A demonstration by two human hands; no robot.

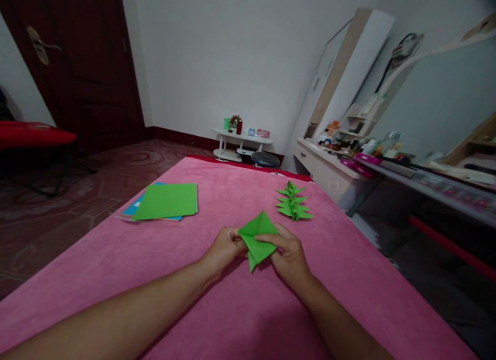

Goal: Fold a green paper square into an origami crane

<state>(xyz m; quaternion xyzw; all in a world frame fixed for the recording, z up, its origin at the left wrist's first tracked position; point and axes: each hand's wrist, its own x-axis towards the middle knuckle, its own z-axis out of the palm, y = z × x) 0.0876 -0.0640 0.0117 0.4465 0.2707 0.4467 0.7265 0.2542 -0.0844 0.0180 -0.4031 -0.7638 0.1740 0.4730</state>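
No readable lettering or numbers, bottles (pixel 371 145) on the dresser (pixel 325 158) too small and blurred to read, pink boxes (pixel 368 159) beside them equally illegible, blue item (pixel 251 132) and patterned box (pixel 263 134) on the far stand (pixel 227 154) too tiny to read.

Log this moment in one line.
left hand: holding folded green paper; right hand: holding it too; paper stack: on pink cover; folded green shapes: beyond right hand

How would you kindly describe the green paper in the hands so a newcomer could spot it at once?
Over the large pink cloth, look between the left hand and right hand. There is the green paper, folded and roughly diamond-shaped. Unlike the flat stacked sheets and the spiky green pieces, it is held.
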